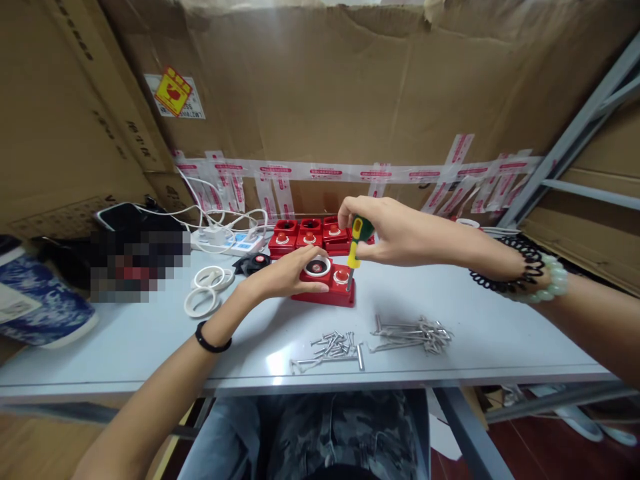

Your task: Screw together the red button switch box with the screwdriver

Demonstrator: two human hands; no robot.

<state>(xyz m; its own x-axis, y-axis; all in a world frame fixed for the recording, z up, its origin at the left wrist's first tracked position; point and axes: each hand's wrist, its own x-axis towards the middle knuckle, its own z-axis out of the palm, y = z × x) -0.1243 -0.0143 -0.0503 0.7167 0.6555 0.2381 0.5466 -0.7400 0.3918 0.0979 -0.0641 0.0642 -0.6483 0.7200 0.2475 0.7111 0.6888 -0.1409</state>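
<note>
A green and yellow screwdriver (358,241) is gripped in my right hand (387,227), its metal tip pointing down at the right end of a red box (330,297). That box carries a white ring (317,267) around a dark round part, with a red dome (341,275) beside it. My left hand (296,272) presses round the box's left side, thumb along the front and fingers over the back. Just behind stand several similar red boxes (283,244) in a row, partly hidden by my right hand. Whether the tip sits in a screw is too small to tell.
Loose screws (336,344) and a T-shaped metal rod (361,358) lie near the front edge. More metal rods (425,333) are piled to their right. White rings (201,302), a black part (258,263) and a power strip (235,244) lie left. A large carton (320,87) walls the back.
</note>
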